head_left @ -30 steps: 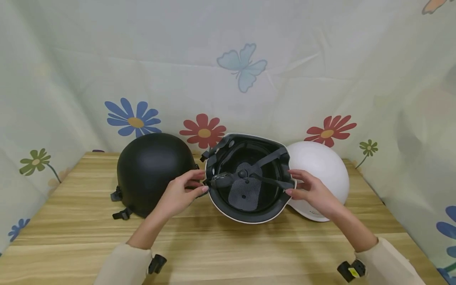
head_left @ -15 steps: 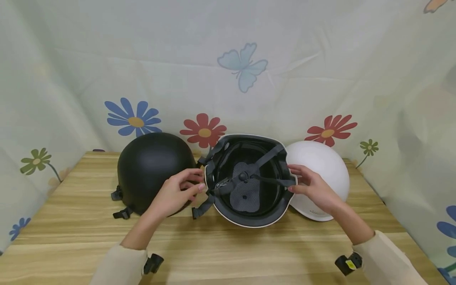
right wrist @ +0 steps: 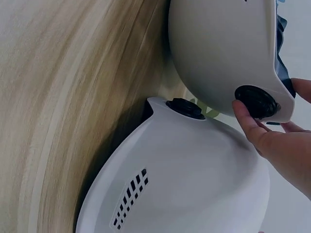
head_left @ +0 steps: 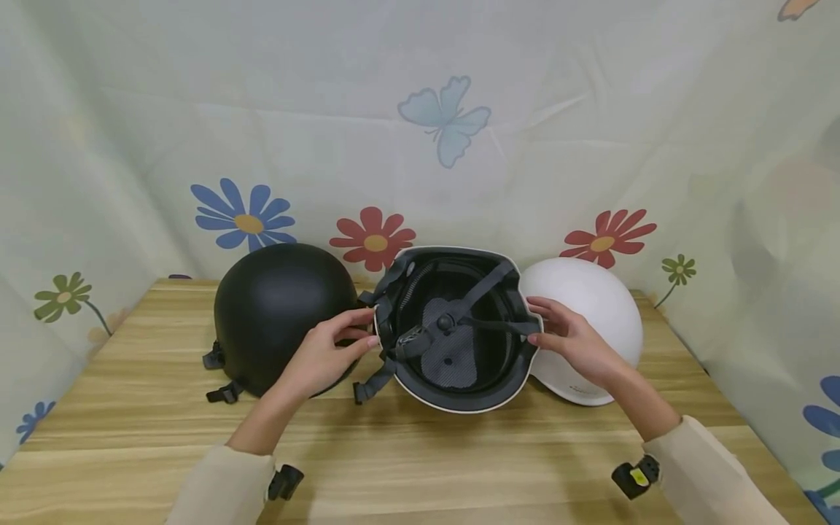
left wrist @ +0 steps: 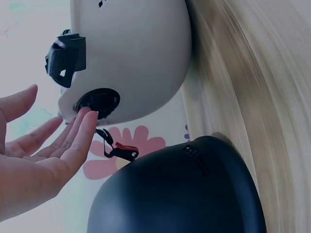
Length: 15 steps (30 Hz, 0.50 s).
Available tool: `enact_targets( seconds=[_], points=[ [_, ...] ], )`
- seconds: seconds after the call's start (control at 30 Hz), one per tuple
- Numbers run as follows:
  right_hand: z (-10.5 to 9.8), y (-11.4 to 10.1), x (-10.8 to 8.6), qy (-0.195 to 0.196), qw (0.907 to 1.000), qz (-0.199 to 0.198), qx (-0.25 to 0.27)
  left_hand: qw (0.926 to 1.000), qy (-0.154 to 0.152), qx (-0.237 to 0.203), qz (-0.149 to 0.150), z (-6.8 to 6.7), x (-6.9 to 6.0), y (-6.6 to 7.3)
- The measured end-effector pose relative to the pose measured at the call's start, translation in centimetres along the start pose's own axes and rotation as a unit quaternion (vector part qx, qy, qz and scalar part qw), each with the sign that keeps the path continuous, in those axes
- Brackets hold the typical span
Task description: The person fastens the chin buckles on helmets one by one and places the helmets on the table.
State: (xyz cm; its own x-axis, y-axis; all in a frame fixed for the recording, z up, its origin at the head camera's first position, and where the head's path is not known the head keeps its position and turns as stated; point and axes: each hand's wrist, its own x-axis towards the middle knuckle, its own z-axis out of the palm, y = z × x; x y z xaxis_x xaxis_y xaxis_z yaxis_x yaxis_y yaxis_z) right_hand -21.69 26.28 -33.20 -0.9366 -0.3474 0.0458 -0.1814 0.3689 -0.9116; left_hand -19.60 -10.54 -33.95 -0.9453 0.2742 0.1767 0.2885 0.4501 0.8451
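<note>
A white-shelled helmet (head_left: 453,405) stands between two others, its black padded inside and crossed straps facing the head camera. The left hand (head_left: 328,354) is at its left side. In the left wrist view the left hand's (left wrist: 48,150) fingertips touch a black round disc (left wrist: 99,101) on the shell, the thumb held apart. The right hand (head_left: 580,346) grips the right rim; in the right wrist view the right hand's (right wrist: 284,145) fingers lie by another black disc (right wrist: 255,101), thumb at the rim. One strap (head_left: 374,383) hangs out at the left.
A black helmet (head_left: 282,313) sits dome up at the left, buckles on the wooden table (head_left: 420,467). At the right, partly behind the right hand, is a white helmet (head_left: 590,292), dome up. A flower-printed cloth (head_left: 295,131) hangs behind and at both sides.
A strap by the left hand has dropped below the rim since the first frame, and that hand's fingers have come off it. The middle helmet has shifted slightly left, with the right hand on it.
</note>
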Motion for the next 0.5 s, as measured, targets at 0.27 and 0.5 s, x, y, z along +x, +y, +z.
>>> enact_targets(
  seconds=[0.27,0.5],
  points=[
    [-0.03,0.38,0.21,-0.007,0.9999,-0.01,-0.004,0.9999,0.007,0.016,0.0,-0.2,-0.38,0.36],
    [0.18,0.49,0.42,-0.019,0.9997,-0.018,-0.002,1.0,0.004,0.004,0.002,-0.85,-0.68,0.35]
  ],
)
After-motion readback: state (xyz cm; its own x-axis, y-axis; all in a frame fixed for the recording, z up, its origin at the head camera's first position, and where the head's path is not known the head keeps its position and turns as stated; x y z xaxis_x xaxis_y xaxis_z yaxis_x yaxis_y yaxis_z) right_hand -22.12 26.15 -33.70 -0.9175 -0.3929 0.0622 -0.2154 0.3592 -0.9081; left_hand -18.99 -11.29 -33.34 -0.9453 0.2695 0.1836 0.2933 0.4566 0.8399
